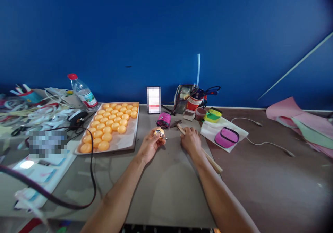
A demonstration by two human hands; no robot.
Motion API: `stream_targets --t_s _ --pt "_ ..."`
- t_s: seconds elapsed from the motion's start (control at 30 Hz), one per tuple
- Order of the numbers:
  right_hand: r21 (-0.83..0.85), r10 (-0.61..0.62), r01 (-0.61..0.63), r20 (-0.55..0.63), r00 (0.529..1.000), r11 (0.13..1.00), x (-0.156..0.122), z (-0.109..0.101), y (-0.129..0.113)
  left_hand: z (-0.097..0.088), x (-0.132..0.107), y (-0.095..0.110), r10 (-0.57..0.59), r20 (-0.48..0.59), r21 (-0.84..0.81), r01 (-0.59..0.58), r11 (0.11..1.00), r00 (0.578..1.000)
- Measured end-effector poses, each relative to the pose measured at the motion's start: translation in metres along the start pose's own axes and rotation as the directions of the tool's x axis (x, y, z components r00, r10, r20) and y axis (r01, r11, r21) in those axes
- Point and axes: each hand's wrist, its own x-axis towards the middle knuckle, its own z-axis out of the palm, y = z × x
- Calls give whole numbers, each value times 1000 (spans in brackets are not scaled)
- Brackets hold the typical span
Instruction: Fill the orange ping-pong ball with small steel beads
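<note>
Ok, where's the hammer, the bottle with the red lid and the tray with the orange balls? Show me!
Hammer (213, 163): head view, on the lower part of its wooden handle.
Bottle (87, 97): head view, on its label.
Tray (127, 137): head view, on its bare white floor.

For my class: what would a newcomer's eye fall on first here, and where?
Probably the orange balls in the white tray, left of centre, and the deep blue wall behind. Next, near the centre, the left hand holds a small shiny piece, and the right hand lies over a hammer's handle.
</note>
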Motion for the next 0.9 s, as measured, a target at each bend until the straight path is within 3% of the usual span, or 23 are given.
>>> stream_targets --t_s 0.27,0.43,0.5,0.57,0.63,0.73,0.9 --pt "-21 -32 33 19 999 999 4 -3 4 1 2 2 -39 -59 -78 35 996 998" --pt "173 -111 126 -98 989 977 0 -17 -5 -5 5 2 -82 -94 -152 67 986 992" --pt "298 -207 250 -168 964 921 -5 -26 -12 -7 6 2 -80 -106 -206 57 977 991" --pt "427 -348 405 -207 914 809 -12 -33 -20 -9 8 2 -75 -113 -246 45 968 991" --pt "520 -442 478 -202 874 707 -19 -38 -29 -10 9 1 -69 -114 -276 35 961 991" --pt "577 -541 499 -114 833 647 -27 -38 -39 -13 12 0 -71 -137 -322 24 946 988" --pt "625 -522 468 -112 845 624 -30 -39 -39 -14 12 1 -54 -141 -332 4 943 989"
